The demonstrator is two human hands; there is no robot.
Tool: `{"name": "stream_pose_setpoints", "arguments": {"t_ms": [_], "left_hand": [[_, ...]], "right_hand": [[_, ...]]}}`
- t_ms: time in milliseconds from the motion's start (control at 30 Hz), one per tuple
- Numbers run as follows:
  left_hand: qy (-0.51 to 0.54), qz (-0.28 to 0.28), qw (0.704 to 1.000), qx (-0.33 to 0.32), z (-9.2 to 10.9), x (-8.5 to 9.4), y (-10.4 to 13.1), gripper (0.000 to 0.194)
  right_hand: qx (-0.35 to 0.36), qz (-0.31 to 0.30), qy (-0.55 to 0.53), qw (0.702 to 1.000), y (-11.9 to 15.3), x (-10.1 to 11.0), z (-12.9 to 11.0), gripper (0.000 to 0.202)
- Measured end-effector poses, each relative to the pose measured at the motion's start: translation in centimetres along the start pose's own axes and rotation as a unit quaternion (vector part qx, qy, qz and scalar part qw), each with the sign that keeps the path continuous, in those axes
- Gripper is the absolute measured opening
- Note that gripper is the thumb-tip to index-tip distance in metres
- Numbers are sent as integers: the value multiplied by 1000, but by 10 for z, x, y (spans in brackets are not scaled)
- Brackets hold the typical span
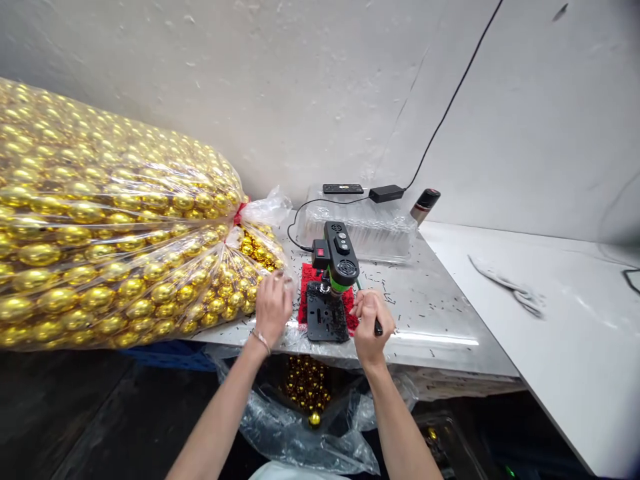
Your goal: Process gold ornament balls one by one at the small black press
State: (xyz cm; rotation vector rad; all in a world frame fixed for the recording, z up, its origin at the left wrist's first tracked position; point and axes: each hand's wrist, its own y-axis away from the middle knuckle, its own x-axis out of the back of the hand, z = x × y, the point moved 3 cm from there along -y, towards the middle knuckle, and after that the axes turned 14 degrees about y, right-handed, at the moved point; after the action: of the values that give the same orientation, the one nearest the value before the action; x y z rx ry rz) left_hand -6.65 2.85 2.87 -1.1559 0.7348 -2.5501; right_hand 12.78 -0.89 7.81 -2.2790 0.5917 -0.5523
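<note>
Silver metal bench [435, 303]. Right hand [371, 333]: closed round black rod-like handle [379, 327]. Left hand [271, 310]: contents unclear; pinching possible, should it stray beneath black-and-green press [342, 252].

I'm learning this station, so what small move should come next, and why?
Perhaps the left hand should pick out one gold ball: it is right beside the bagged gold balls, while the right hand grips the black handle.

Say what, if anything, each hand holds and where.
The right hand grips the handle near its black end; whether the left hand holds anything cannot be told.
</note>
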Motion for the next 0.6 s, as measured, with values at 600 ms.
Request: {"name": "stream_pose_setpoints", "arguments": {"t_ms": [600], "left_hand": [[-126,-289,939,137,-66,-58,-87,31]], "right_hand": [[54,5,4,999,4,1,2,31]]}}
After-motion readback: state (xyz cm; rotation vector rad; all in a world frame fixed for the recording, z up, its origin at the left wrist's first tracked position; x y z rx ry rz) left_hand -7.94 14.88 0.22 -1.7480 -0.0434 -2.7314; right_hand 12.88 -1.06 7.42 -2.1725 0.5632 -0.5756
